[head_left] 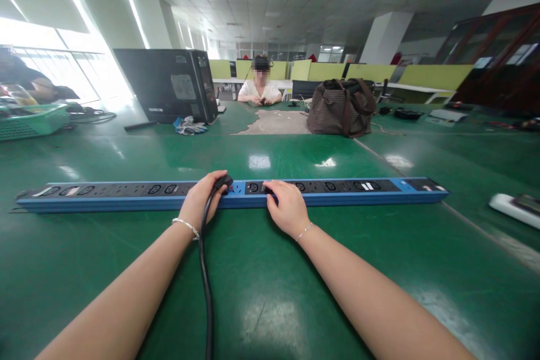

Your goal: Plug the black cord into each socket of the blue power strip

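Bare forearms (pixel 130 292) reach up from 7 and 5 o'clock, a thick, rubbery black cable (pixel 206 298) curving between them. Just past them, at 12 o'clock, lies the long power strip (pixel 244 201), its long axis running from 9 to 3 o'clock, square across the reach. Both hands are already at it, left of its far ends' reach on one side and right on the other, so neither is clearly nearer. The left hand (pixel 198 201) grips the cable's moulded plug (pixel 224 181) over the strip; whether it is seated I cannot tell. The right hand (pixel 288 206) rests on the sockets with fingers curled narrow; whether they pinch anything is hidden. The strip has a blue, metallic-looking housing, with black socket blocks on top. Glossy green table (pixel 379 259) surrounds it. At 1 o'clock slumps a brown ribbed-looking bag (pixel 337 108); at 11, crumpled knit gloves (pixel 189 125).
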The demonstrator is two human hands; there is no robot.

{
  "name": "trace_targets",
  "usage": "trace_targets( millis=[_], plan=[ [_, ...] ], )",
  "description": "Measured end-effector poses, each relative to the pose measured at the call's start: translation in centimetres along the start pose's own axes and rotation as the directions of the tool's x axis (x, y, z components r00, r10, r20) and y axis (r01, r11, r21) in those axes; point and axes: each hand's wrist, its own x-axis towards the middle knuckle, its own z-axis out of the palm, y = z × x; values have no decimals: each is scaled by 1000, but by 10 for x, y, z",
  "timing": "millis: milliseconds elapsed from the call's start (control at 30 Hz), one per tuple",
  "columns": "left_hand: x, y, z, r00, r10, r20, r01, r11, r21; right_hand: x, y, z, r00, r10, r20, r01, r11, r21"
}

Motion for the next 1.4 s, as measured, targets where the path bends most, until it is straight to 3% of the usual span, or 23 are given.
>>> trace_targets(
  millis=[300,733,1067,1400],
  plan=[
    [0,5,11,998,31,-50,-31,1000,-3,0,-3,0,1000,18,9,-18,1000,0],
    [-3,7,20,967,253,14,-253,966,59,0,-3,1,1000,10,-1,-10,1000,-5],
    [-8,17,17,960,276,-37,-264,944,198,-3,-3,0,1000,3,27,-3,1000,-8],
    [-3,24,11,960,281,3,-261,887,382,-4,-4,0,998,-4,64,4,1000,-11]
  ],
)
